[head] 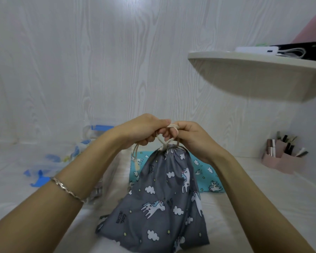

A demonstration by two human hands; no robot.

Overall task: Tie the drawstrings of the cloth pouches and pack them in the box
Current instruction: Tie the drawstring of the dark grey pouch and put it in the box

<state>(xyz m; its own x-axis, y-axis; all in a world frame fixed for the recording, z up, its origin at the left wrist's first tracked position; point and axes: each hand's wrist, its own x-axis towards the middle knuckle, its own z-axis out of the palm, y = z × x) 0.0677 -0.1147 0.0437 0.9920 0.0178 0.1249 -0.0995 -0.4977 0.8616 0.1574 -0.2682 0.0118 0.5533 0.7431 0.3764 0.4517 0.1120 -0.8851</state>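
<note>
A grey cloth pouch [162, 203] printed with unicorns and clouds hangs in front of me, its mouth gathered at the top. Both hands hold its cream drawstring [161, 141] just above the gathered mouth. My left hand [144, 131] pinches one strand, whose loose end dangles below the palm. My right hand [190, 138] has a loop of the cord wound over its index finger. Behind the grey pouch a turquoise pouch [206, 177] with the same print lies flat on the white surface. A clear plastic box [91, 161] with blue clips stands at the left, partly behind my left forearm.
A clear lid with blue latches [38, 177] lies left of the box. A pink organiser [281, 157] holding cosmetics stands at the right against the wall. A white shelf [259, 75] with a black device and a white cable juts out overhead at the upper right.
</note>
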